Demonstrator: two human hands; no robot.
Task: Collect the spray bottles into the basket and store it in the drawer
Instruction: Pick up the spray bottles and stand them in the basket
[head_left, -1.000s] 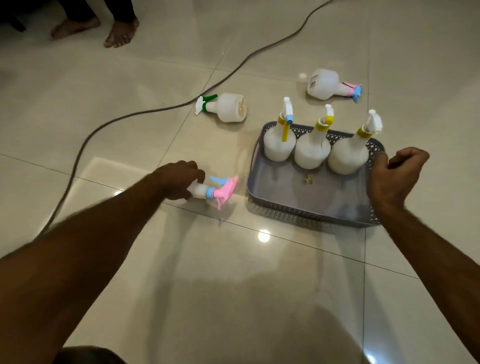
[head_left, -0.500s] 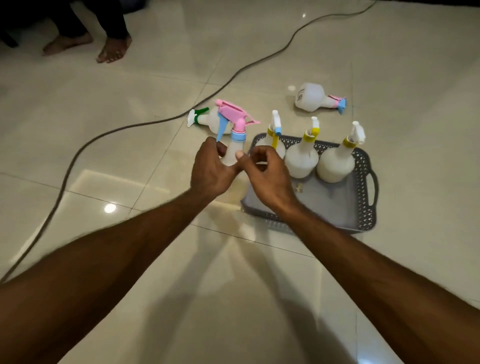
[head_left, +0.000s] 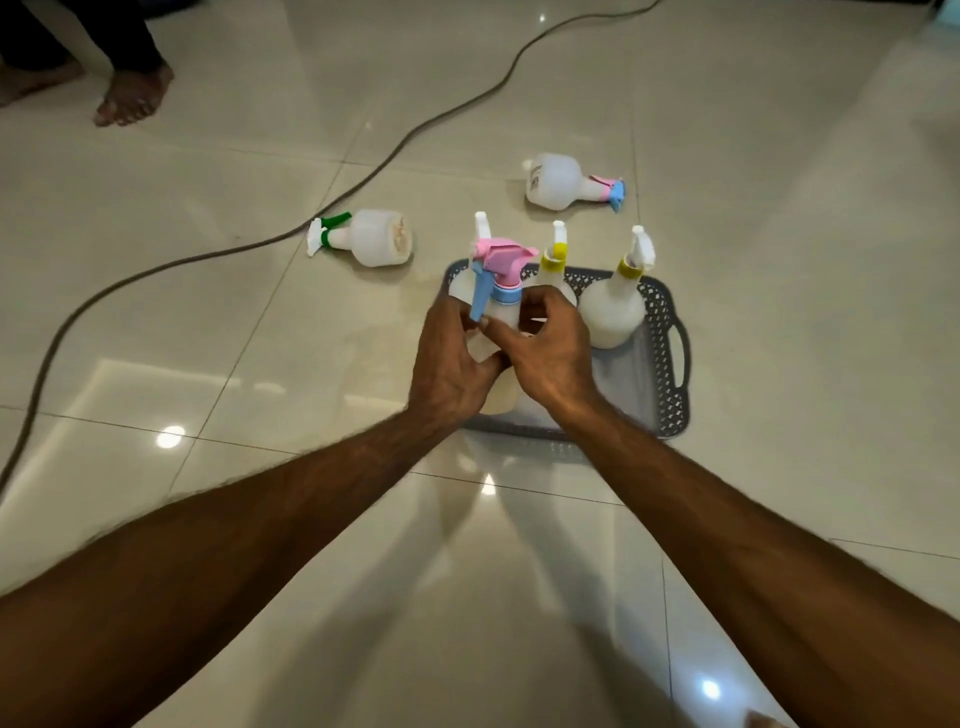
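Both hands grip one upright spray bottle with a pink head (head_left: 501, 270): the left hand (head_left: 452, 358) wraps its body, the right hand (head_left: 545, 353) curls round its neck, over the near left part of the grey basket (head_left: 670, 358). Three more bottles stand at the basket's far side; the leftmost is largely hidden behind the held one. Beyond the basket, a green-nozzled bottle (head_left: 363, 238) and a pink-and-blue-nozzled bottle (head_left: 566, 182) lie on the tiled floor (head_left: 260, 519), near a dark cable (head_left: 218, 253).

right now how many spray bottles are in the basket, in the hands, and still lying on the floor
Standing in the basket: 3, two with yellow collars, one mostly hidden
Held over the basket by left hand and right hand: 1, pink-and-blue head
Lying on the floor: 2, green-collared, pink-and-blue
Total: 6
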